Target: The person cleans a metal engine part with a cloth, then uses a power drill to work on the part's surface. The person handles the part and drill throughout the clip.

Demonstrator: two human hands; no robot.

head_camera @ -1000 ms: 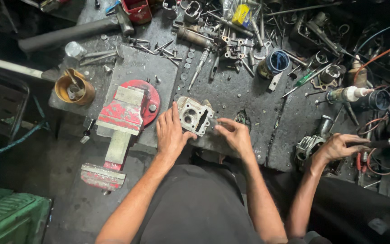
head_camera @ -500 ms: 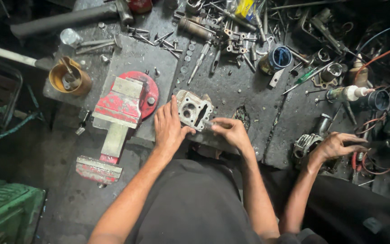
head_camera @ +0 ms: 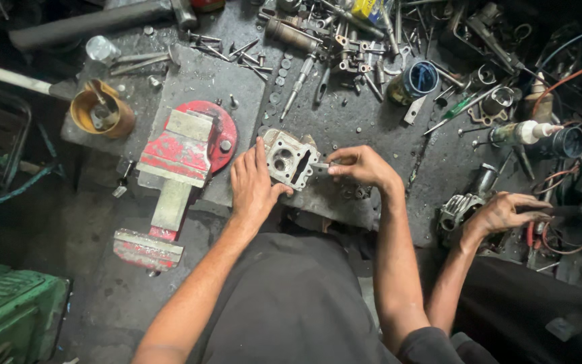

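A grey metal engine part (head_camera: 289,159), blocky with two round bores in its upper face and an uneven outline, is held on a dark, grimy workbench (head_camera: 372,121) between the person's two hands. The left hand (head_camera: 253,187) is laid flat against the part's near-left side, fingers stretched up along its edge and the thumb hooked under its lower corner. The right hand (head_camera: 362,166) is pinched at the part's right edge, fingertips closed on a small dark piece that cannot be made out. A little bare bench is left just beyond the right knuckles, whereas beyond the left fingertips the space is hemmed by a red vise (head_camera: 173,168), set just beside the hand. Farther past the fingers, loose bolts and tools (head_camera: 345,47) are scattered, with a blue can (head_camera: 415,79) among them and a yellow cup (head_camera: 100,112) well off to the left. Another person's hand (head_camera: 503,212) is seen at the right, resting near a small metal casting (head_camera: 458,209).
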